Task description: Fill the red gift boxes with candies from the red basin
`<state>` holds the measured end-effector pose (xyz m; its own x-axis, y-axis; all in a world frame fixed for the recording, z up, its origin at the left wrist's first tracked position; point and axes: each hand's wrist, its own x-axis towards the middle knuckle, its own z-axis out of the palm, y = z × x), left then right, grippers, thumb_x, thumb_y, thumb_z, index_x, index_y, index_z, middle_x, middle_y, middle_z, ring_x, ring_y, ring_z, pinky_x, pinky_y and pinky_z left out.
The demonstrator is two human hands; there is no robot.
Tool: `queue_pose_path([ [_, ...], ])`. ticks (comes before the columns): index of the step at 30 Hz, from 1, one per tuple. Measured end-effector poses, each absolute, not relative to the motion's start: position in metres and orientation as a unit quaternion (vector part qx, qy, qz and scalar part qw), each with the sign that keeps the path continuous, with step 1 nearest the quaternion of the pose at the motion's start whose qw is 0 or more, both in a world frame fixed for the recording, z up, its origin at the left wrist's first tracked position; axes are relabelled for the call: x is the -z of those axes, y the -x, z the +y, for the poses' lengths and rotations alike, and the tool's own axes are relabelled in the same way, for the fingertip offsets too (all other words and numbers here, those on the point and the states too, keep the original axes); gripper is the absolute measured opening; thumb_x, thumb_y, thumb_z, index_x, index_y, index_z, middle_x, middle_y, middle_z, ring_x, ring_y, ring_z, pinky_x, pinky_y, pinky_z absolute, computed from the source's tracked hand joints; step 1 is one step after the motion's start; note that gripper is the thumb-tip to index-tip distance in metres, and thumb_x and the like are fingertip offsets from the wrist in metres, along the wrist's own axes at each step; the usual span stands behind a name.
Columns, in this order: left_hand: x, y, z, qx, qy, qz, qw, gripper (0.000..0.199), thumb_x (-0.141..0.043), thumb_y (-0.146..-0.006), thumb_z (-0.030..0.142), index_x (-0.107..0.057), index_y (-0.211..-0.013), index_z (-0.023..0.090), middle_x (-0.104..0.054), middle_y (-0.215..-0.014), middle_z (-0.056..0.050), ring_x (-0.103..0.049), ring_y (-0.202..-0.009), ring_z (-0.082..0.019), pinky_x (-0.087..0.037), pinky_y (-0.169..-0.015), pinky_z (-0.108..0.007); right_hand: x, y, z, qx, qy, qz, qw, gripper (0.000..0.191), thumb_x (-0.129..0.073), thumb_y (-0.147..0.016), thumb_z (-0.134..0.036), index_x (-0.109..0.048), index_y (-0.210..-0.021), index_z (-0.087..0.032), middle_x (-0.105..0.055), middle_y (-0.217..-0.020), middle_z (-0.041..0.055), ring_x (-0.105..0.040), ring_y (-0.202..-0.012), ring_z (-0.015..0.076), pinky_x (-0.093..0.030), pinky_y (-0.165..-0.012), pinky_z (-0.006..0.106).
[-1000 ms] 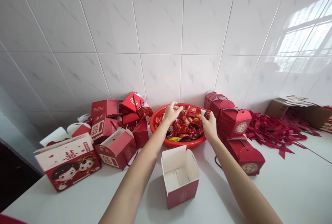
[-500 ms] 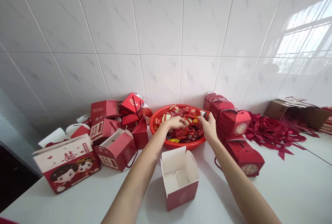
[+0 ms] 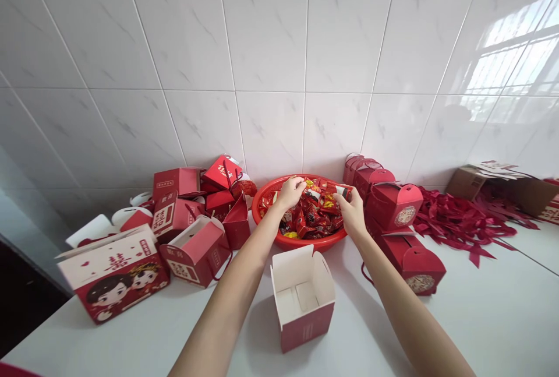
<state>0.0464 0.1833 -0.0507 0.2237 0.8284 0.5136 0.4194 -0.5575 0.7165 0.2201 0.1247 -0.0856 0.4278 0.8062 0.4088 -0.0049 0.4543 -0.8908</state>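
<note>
A red basket (image 3: 312, 244) full of wrapped sweets (image 3: 312, 214) stands against the wall. Over its back left part is my left hand (image 3: 290, 193), fingers pinched at the edge of a wrapper; what they grip is too small to make out. My right hand (image 3: 351, 209), at the basket's right side, is closed on a red packet (image 3: 340, 190) with a white and black end. In front of the basket an open box (image 3: 303, 301) stands upright, white inside and dark red outside, with its flaps up and no sweets visible in it.
Red gift boxes (image 3: 196, 249) are heaped at the left, beside a larger printed box (image 3: 116, 278). Closed red boxes (image 3: 395, 205) stand in a row at the right. Beyond them lie dark red ribbons (image 3: 454, 222) and a brown carton (image 3: 467, 183).
My left hand has moved back and slightly left, away from the middle of the sweets. Some sweets in the basket have shifted. My right hand stays at the right side with its packet.
</note>
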Motion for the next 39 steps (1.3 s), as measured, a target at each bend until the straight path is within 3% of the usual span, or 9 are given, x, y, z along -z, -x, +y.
queue_pose_path([
  [4,0.052,-0.045,0.182,-0.452,-0.748,0.437,0.215,0.010,-0.052,-0.084,0.020,-0.062,-0.083,0.020,-0.066,-0.082,-0.002,-0.059,-0.075,-0.017,-0.048,-0.069,-0.028,0.083,-0.219,0.123,-0.289,0.436,-0.453,0.722,0.031,-0.067,-0.065,-0.037,-0.060,-0.091,-0.022,-0.067,-0.081,0.0002,-0.060,-0.078,0.0209,-0.048,-0.076,0.036],
  [7,0.051,-0.046,0.178,-0.449,-0.753,0.436,0.205,0.029,-0.054,-0.079,0.010,-0.070,-0.100,0.020,-0.072,-0.108,-0.007,-0.066,-0.096,-0.020,-0.053,-0.085,-0.031,0.082,-0.218,0.121,-0.284,0.438,-0.449,0.725,0.030,-0.067,-0.065,-0.037,-0.061,-0.089,-0.021,-0.065,-0.080,-0.0004,-0.059,-0.077,0.0203,-0.047,-0.077,0.036],
  [13,0.051,-0.051,0.175,-0.291,-0.853,0.381,0.205,0.036,-0.051,-0.067,0.000,-0.079,-0.078,0.020,-0.076,-0.085,-0.003,-0.069,-0.082,-0.019,-0.055,-0.083,-0.031,0.084,-0.220,0.123,-0.279,0.437,-0.447,0.729,0.032,-0.067,-0.065,-0.037,-0.061,-0.092,-0.021,-0.065,-0.082,-0.0001,-0.058,-0.077,0.0203,-0.046,-0.077,0.036],
  [20,0.052,-0.050,0.177,-0.300,-0.848,0.427,0.086,0.034,-0.055,-0.063,-0.001,-0.079,-0.073,0.022,-0.074,-0.102,-0.006,-0.066,-0.102,-0.024,-0.051,-0.094,-0.035,0.086,-0.220,0.124,-0.271,0.431,-0.449,0.734,0.029,-0.067,-0.067,-0.037,-0.060,-0.090,-0.022,-0.064,-0.079,-0.0014,-0.056,-0.074,0.0185,-0.047,-0.075,0.034],
  [26,0.052,-0.068,0.164,-0.137,-0.897,0.349,0.235,0.016,-0.067,-0.064,0.009,-0.077,-0.072,0.019,-0.073,-0.071,0.000,-0.066,-0.067,-0.019,-0.049,-0.066,-0.027,0.083,-0.219,0.122,-0.269,0.431,-0.444,0.738,0.028,-0.065,-0.066,-0.037,-0.058,-0.089,-0.022,-0.063,-0.077,-0.0014,-0.056,-0.072,0.0184,-0.047,-0.070,0.033],
  [29,0.053,-0.075,0.158,-0.094,-0.898,0.377,0.205,0.025,-0.076,-0.057,0.013,-0.078,-0.081,0.021,-0.075,-0.076,-0.002,-0.067,-0.071,-0.022,-0.047,-0.063,-0.027,0.081,-0.220,0.121,-0.273,0.428,-0.441,0.740,0.027,-0.066,-0.065,-0.037,-0.058,-0.086,-0.022,-0.063,-0.077,-0.0017,-0.056,-0.073,0.0181,-0.047,-0.071,0.032],
  [32,0.052,-0.078,0.154,-0.054,-0.911,0.364,0.188,0.019,-0.076,-0.063,0.024,-0.079,-0.081,0.026,-0.073,-0.072,-0.001,-0.064,-0.065,-0.021,-0.045,-0.062,-0.027,0.080,-0.219,0.120,-0.278,0.426,-0.427,0.748,0.025,-0.066,-0.065,-0.037,-0.057,-0.082,-0.022,-0.062,-0.075,-0.0027,-0.055,-0.071,0.0170,-0.047,-0.070,0.032],
  [35,0.051,-0.080,0.152,-0.030,-0.908,0.353,0.223,0.012,-0.073,-0.068,0.035,-0.078,-0.076,0.028,-0.065,-0.057,0.002,-0.055,-0.051,-0.016,-0.041,-0.055,-0.025,0.079,-0.218,0.119,-0.272,0.427,-0.424,0.751,0.024,-0.065,-0.066,-0.038,-0.057,-0.082,-0.022,-0.062,-0.075,-0.0025,-0.054,-0.071,0.0169,-0.046,-0.068,0.031],
  [39,0.052,-0.085,0.152,-0.029,-0.891,0.359,0.276,0.015,-0.073,-0.060,0.032,-0.077,-0.074,0.029,-0.065,-0.057,0.004,-0.054,-0.049,-0.014,-0.037,-0.049,-0.022,0.079,-0.219,0.118,-0.269,0.429,-0.428,0.749,0.024,-0.065,-0.066,-0.038,-0.057,-0.081,-0.022,-0.061,-0.075,-0.0025,-0.054,-0.071,0.0170,-0.046,-0.067,0.030],
])
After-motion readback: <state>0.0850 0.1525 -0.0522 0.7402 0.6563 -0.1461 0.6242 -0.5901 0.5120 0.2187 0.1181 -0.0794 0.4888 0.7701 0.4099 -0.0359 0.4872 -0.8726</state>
